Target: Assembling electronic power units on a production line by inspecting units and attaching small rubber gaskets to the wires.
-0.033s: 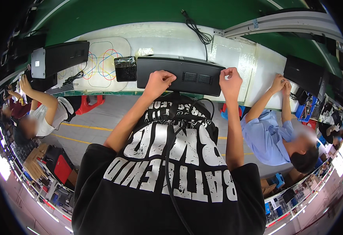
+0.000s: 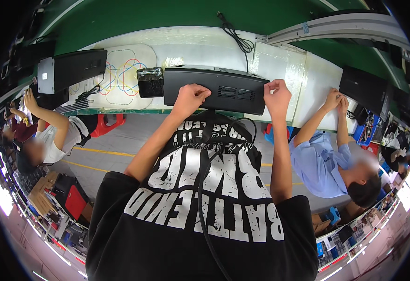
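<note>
A long black case (image 2: 233, 80) with two vent grilles, like a slim computer case, lies across the bench in front of me. Over its front face, left of the grilles, my left hand (image 2: 193, 99) is closed in a pinch, thumb against fingertips. Whatever that pinch holds, if anything, is too small to name. My right hand (image 2: 277, 95) is at the case's right end, its fingers curled and pressed together by the corner. What lies between those fingertips is hidden. Just left of the case sits a small black open-topped box (image 2: 150, 83).
A coiled black power cable (image 2: 237, 40) lies behind the case. To the left stand another black case (image 2: 81, 69) and a patterned mat (image 2: 132, 56). Co-workers sit on both sides, the right one in a blue shirt (image 2: 319, 164). A metal rail (image 2: 336, 25) crosses the far right.
My right hand has shifted very slightly right and up. My left hand and the case look almost the same.
</note>
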